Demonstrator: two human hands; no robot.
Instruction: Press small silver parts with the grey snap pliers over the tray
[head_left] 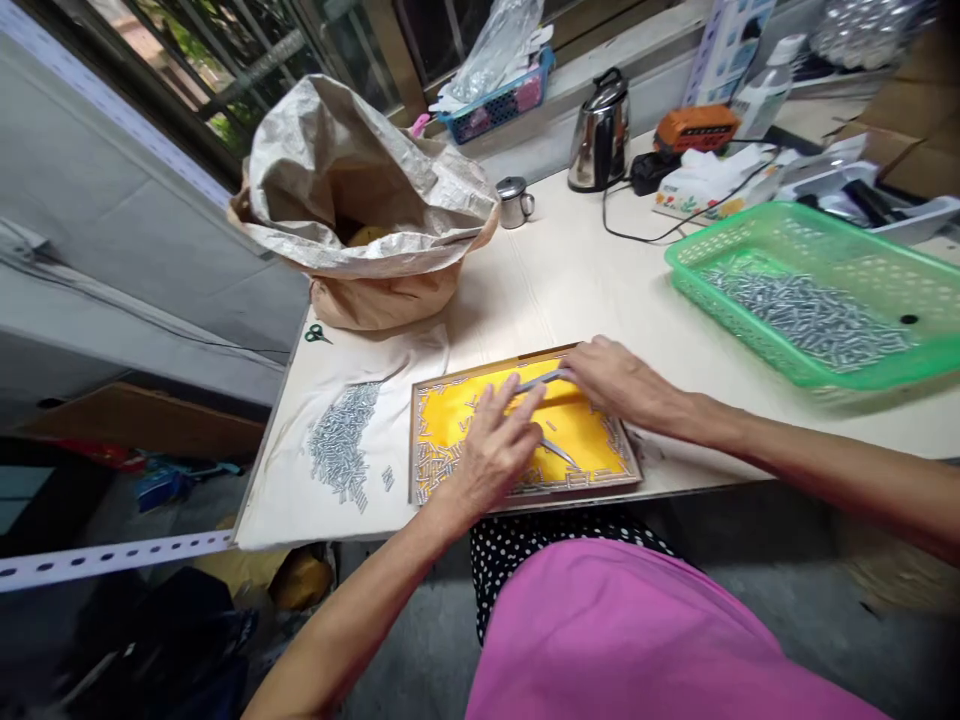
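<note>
A shallow tray [639, 470] with a yellow bottom and brown rim lies at the table's front edge. Small metal pins [439, 462] are scattered inside it, thickest at its lower left and along the sides. My left hand [496, 448] is over the tray's middle, fingers stretched out and apart, their tips by a thin grey strip [541, 381]. My right hand [611, 380] reaches over the tray's far right side, its fingers closed on the strip's right end. Another narrow grey piece [559, 454] shows beside my left thumb; its kind is unclear.
Left of the tray, a heap of metal pins [341, 440] lies on white cloth, with green-handled scissors [317, 334] behind. A large open sack [386, 295] stands at the back left. At right is a green basket [780, 350] of pins. A kettle [600, 135] and metal cup [514, 203] stand farther back.
</note>
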